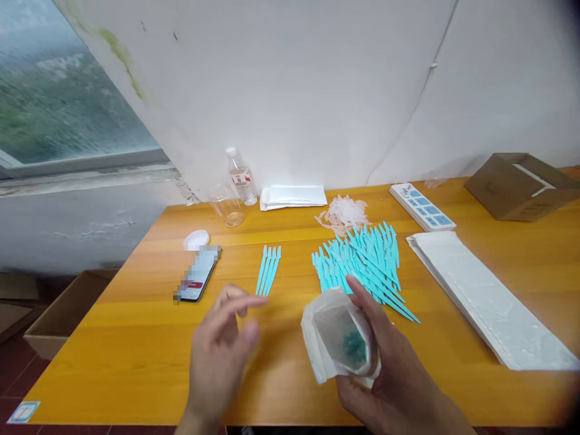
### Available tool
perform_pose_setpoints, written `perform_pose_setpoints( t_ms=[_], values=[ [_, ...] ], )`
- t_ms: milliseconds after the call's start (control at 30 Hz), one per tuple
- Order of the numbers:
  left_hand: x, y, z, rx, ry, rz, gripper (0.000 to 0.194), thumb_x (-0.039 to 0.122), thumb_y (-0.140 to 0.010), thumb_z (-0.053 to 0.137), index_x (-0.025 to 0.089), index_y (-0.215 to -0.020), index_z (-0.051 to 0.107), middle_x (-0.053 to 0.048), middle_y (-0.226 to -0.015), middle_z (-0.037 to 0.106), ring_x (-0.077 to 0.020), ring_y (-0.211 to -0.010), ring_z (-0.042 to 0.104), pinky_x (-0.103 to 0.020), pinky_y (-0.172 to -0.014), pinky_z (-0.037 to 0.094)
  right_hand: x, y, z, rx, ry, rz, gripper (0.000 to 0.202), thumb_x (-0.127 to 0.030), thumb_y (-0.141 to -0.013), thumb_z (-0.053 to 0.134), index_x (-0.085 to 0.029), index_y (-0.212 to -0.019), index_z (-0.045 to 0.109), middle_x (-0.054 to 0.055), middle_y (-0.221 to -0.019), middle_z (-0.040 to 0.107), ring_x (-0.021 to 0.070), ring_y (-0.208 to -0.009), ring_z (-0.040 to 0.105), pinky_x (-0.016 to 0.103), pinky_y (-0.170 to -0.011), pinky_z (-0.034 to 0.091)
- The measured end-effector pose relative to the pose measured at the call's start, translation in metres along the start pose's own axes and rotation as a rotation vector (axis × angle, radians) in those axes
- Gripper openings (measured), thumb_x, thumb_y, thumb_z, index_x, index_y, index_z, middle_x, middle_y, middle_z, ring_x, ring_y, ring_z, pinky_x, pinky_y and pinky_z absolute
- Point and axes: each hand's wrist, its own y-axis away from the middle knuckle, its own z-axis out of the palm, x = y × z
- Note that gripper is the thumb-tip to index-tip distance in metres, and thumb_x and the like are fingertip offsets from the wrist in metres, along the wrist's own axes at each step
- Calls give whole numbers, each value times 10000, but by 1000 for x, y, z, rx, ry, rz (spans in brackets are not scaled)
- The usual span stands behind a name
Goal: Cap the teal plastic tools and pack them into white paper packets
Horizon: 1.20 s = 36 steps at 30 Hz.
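My right hand [385, 362] is wrapped around a white paper bag [312, 338], whose mouth gapes toward me. Deep inside the bag, teal pieces [354, 348] show. My left hand [222, 344] hovers left of the bag with its index finger stretched out and nothing in it; it is slightly blurred. Just beyond that hand, several slim teal plastic sticks [269, 270] with narrow, blade-like ends lie side by side in a row. A large pile of the same teal sticks [362, 263] spreads on the table behind the bag.
Behind the pile lies a heap of small translucent pieces [347, 211]. White bags [489, 296], a stack of printed cards [421, 207] and a cardboard box [512, 187] sit rightward. A phone [199, 275], round lid [196, 240], clear jar [229, 211] and water bottle [242, 178] stand leftward.
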Motion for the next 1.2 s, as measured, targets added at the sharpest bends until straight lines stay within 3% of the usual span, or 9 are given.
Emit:
perform_pose_setpoints(
  t_ms=[200, 333, 500, 700, 767, 867, 933, 1067, 1200],
  values=[
    [-90, -77, 18, -195, -651, -359, 292, 462, -820, 601, 202, -791, 730, -87, -786, 705, -249, -748, 617, -308, -651, 393, -6, 0, 2, -360, 126, -120, 1012, -66, -562, 534, -153, -1523, 227, 137, -1275, 564, 324, -1155, 520, 485, -1009, 438],
    [-117, -100, 29, -312, -773, -416, 214, 408, -768, 630, 219, -716, 717, -87, -693, 668, -261, -708, 613, -306, -612, 377, -1, -3, 12, -520, 138, -40, 927, -69, -554, 512, -105, -1469, 369, 153, -1255, 575, 334, -1143, 513, 528, -1023, 401],
    [-103, -95, 11, -339, -302, -541, 217, 347, -742, 682, 189, -605, 626, -31, -545, 575, -174, -531, 540, -285, -553, 404, 15, -2, 12, -414, 80, -3, 874, -83, -655, 511, -162, -1498, 292, 132, -1336, 526, 306, -1221, 474, 528, -1072, 360],
    [-28, -12, 3, 227, 333, -290, 161, 357, -831, 685, 211, -796, 627, 23, -628, 538, -123, -578, 493, -246, -546, 415, 31, -10, 11, -171, 52, 22, 883, -100, -721, 552, -228, -1508, 173, 137, -1368, 491, 304, -1263, 474, 518, -1059, 396],
    [-2, 13, 14, 163, 216, -172, 97, 295, -831, 701, 222, -777, 666, 7, -697, 552, -132, -654, 517, -254, -604, 439, 29, -12, 10, -144, 40, 15, 904, -104, -732, 562, -257, -1515, 137, 132, -1389, 467, 303, -1281, 466, 516, -1061, 403],
    [18, 28, 23, -181, 77, -42, 195, 304, -791, 748, 267, -982, 739, -25, -814, 574, -168, -780, 552, -288, -709, 476, 25, -11, 8, -145, 12, -6, 921, -111, -745, 568, -287, -1523, 107, 127, -1425, 427, 297, -1292, 461, 493, -1046, 431],
    [11, 19, 18, -246, 41, -27, 363, 398, -800, 725, 265, -1137, 710, -34, -835, 574, -179, -790, 549, -296, -724, 476, 22, -7, 6, -153, 3, 6, 922, -110, -747, 569, -296, -1524, 107, 120, -1416, 437, 290, -1276, 476, 470, -1023, 457],
    [-40, -29, 8, -25, -248, -245, 353, 508, -874, 566, 197, -913, 729, -21, -705, 584, -160, -648, 520, -269, -619, 402, 21, 1, 2, -180, 0, 9, 950, -103, -716, 573, -301, -1527, 118, 105, -1369, 490, 299, -1274, 483, 463, -1005, 476],
    [-92, -78, 27, -203, -622, -420, 315, 503, -765, 626, 211, -799, 739, -71, -787, 708, -240, -754, 620, -297, -644, 372, 20, 5, 1, -140, -13, -40, 967, -108, -693, 569, -303, -1531, 128, 100, -1371, 497, 306, -1257, 505, 458, -993, 490]
  ],
)
